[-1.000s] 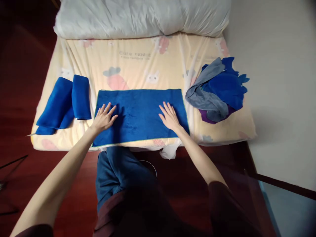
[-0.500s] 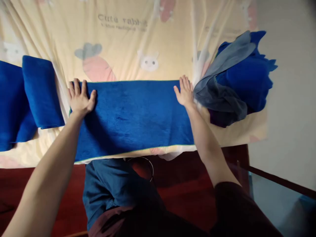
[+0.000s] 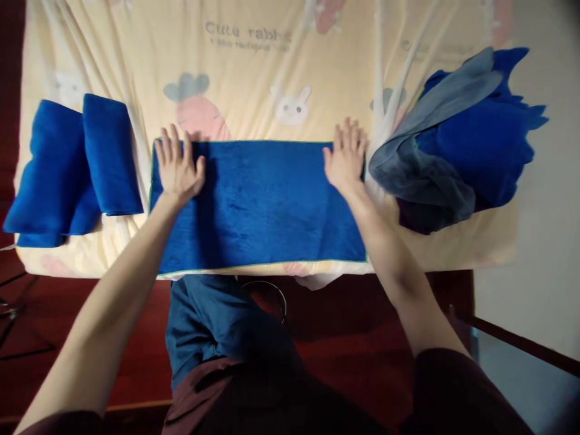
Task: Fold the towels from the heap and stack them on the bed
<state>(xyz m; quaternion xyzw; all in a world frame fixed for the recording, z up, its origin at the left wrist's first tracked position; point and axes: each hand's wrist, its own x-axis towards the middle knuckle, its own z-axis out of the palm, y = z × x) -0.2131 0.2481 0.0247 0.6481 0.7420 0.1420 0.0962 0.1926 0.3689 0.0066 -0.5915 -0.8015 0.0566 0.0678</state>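
A blue towel (image 3: 267, 202) with a thin green edge lies spread flat as a long rectangle along the near side of the bed. Over its far left corner is my left hand (image 3: 178, 168), fingers spread and palm down. My right hand (image 3: 347, 152) is likewise open at the far right corner, its fingertips reaching a little past the towel's far edge. Neither hand grasps anything. Whether the left palm presses on the cloth or hovers just above it, I cannot tell; a shadow falls beside it.
Folded blue towels (image 3: 111, 157) lie to the left. At the right is a loose heap of blue cloths (image 3: 480, 151) with a grey cloth (image 3: 430, 139) draped over it. The bedsheet (image 3: 244, 90) is pale yellow with rabbit and carrot prints. A wall (image 3: 548, 181) stands at the right.
The view has shifted, so the bed and cloths appear further right and more of the left side shows. Both open hands stay over the towel's far corners, the left seemingly lifted slightly.
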